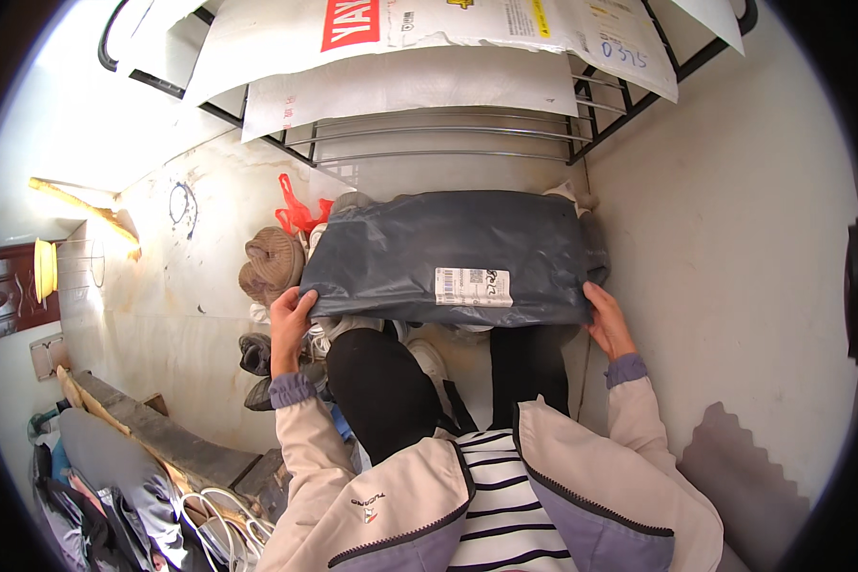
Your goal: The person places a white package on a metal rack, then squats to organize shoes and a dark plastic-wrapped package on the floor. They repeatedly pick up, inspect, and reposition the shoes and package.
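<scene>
A dark grey plastic mailing bag [443, 243] stretches between my two hands, above my knees. My left hand [291, 314] pinches its near left corner. At the near right corner, my right hand [606, 322] grips the bag with the thumb on top. A white label [474, 287] with print and handwriting is stuck on the bag's near half. The bag looks fairly flat, with a few creases, and I cannot tell whether anything is inside. Several shoes lie partly hidden beneath and around it.
Ahead stands a black metal rack [443, 132] covered with printed white sheets [429, 79]. Brown knitted slippers [272, 264], a red plastic bag [297, 204] and dark shoes [255, 354] lie left of the mailing bag. Clothes [114, 472] and a white cable [218, 515] are at lower left.
</scene>
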A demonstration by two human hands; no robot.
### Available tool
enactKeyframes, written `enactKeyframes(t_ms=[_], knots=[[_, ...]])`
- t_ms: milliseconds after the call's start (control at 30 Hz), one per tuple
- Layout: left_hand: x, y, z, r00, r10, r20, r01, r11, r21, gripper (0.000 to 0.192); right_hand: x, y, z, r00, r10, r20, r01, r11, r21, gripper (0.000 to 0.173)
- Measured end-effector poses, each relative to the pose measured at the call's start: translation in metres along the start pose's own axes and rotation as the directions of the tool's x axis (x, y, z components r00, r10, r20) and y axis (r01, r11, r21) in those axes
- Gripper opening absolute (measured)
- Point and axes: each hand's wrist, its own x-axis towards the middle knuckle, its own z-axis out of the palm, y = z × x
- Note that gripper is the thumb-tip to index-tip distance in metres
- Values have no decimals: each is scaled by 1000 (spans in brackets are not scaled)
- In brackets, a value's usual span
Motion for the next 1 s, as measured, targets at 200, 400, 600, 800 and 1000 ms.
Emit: enactKeyframes(t_ms=[200, 400, 600, 800, 1000], knots=[[15, 16, -14, 995, 75, -58, -66, 986, 153, 16, 28, -6, 38, 991, -98, -87, 72, 961, -268, 45], [42, 35, -10, 992, -121, -41, 127, 969, 213, 39, 4, -27, 58, 957, -246, -152, 203, 946, -255, 41], [51, 44, -8, 979, -168, 114, 132, 955, 266, 22, -15, -70, 92, 942, -3, -335, -117, 934, -337, 40], [64, 33, -44, 989, -131, 72, 115, 974, 198, 21, 4, -66, 109, 982, -23, -186, -47, 930, -363, 37], [74, 37, -65, 994, -19, 105, 15, 999, 45, 22, 33, -60, 107, 993, -100, -63, 66, 910, -408, 32]])
